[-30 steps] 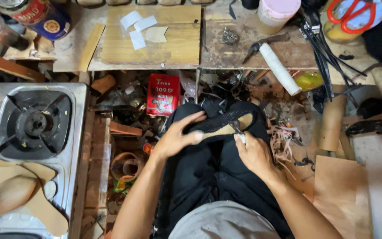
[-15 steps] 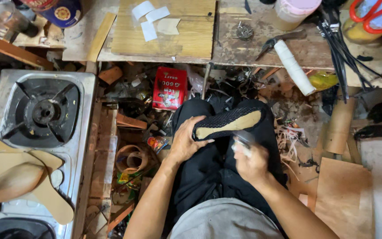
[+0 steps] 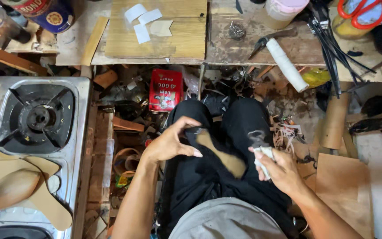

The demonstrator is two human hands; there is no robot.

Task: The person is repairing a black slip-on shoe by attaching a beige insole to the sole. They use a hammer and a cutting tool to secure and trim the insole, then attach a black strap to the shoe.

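Right of the gas stove, on our lap: tan shoe sole, light, flexible; left hand pinches its end, right hand closed around what looks like a white rag.

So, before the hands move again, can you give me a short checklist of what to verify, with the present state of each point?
1. Left hand grips the shoe sole at its end: ok.
2. Sole rests across the lap on the black trousers: ok.
3. Right hand holds the white cloth: ok.
4. Cloth touches the sole: not ok, it is beside the sole's end.
5. Cloth carries glue or cleaner: cannot tell.
6. Gas stove burner is unlit: ok, no flame shows.
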